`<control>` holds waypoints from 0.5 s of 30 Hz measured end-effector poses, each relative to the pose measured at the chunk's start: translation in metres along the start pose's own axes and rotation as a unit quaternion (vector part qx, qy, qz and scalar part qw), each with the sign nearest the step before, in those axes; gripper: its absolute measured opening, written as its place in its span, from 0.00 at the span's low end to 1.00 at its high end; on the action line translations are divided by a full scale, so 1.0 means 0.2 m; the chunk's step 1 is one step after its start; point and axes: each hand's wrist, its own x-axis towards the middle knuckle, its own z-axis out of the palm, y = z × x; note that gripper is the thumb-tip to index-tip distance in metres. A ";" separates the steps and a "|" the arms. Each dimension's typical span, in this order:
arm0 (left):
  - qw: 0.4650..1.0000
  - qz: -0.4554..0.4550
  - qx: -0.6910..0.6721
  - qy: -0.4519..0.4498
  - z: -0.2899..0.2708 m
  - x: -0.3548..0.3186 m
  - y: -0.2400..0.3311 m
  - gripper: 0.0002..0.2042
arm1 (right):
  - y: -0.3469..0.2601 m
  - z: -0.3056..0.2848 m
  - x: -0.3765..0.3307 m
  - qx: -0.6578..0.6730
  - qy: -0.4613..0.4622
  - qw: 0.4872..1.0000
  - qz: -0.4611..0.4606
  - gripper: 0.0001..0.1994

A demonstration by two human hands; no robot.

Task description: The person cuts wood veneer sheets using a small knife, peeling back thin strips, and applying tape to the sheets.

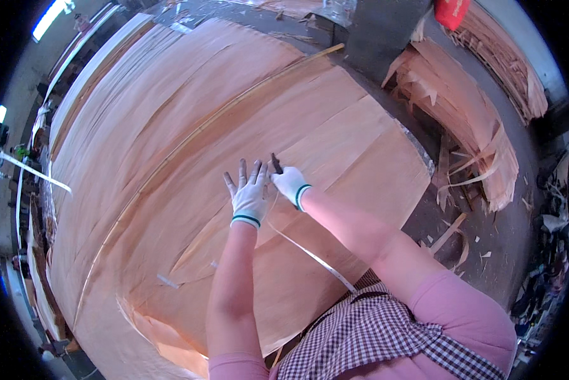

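Note:
My left hand (pixel 249 197), in a white glove with grey fingertips, lies flat with its fingers spread on a wide sheet of pale wood veneer (pixel 310 149). Just to its right, my right hand (pixel 291 184) is closed round a short dark tool (pixel 276 163), whose kind I cannot make out. The tool's dark end points away from me, close to the left fingertips. A narrow white strip (pixel 316 258) runs from below the hands across the veneer to the checked apron (pixel 354 329) at my waist. Where its upper end finishes is unclear.
A long thin wooden stick (pixel 199 130) lies across the veneer beyond my hands. Bundled veneer sheets (pixel 462 101) stand at the right, with torn scraps on the grey floor (pixel 487 240). A red object (pixel 451 12) shows at the top right. The veneer's near edge (pixel 164 335) curls up.

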 end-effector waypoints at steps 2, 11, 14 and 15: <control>0.994 -0.021 0.004 -0.104 0.02 0.05 0.02 0.25 | 0.01 -0.04 -0.02 0.069 -0.076 0.993 0.066 0.15; 0.994 -0.004 0.017 -0.108 0.11 0.05 0.05 0.26 | 0.17 -0.98 -0.06 0.095 -0.149 0.983 0.052 0.17; 0.992 -0.053 0.031 -0.109 0.06 0.04 0.09 0.23 | 0.45 -1.51 -0.34 0.139 0.017 0.987 0.078 0.17; 0.989 -0.080 0.034 -0.124 0.02 0.08 0.17 0.23 | 0.62 -1.75 -0.43 0.105 0.091 0.990 0.040 0.18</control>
